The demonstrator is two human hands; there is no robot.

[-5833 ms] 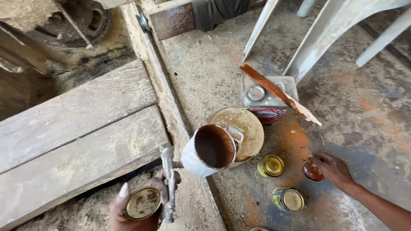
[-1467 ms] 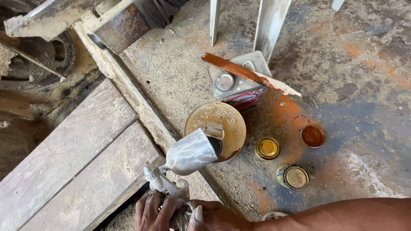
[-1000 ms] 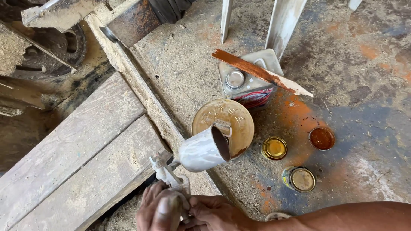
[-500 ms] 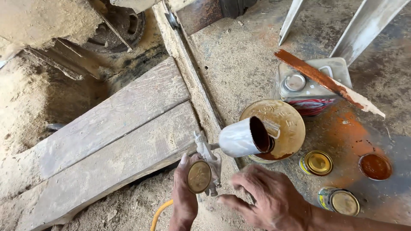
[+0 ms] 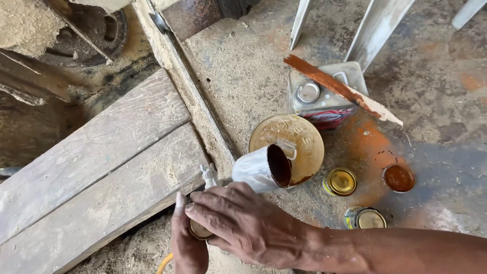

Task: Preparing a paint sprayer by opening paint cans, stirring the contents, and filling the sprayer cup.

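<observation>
Right hand (image 5: 243,226) has slid over since half a second ago and now sits on top of the small round lid (image 5: 199,231), fingers curled and pressed down on it, while the left hand (image 5: 188,243) grips that same lid from below, so most of it's hidden. Just above the lid is the spray gun (image 5: 209,175) with its white cup (image 5: 261,168) tipped sideways, dark brown inside. Cup's mouth overlaps the big yellowish can lid (image 5: 299,137). Past that lid, a rectangular tin can (image 5: 324,99) with a stained stir stick (image 5: 340,90) across it, plus a few small paint tins (image 5: 341,181) on the floor.
</observation>
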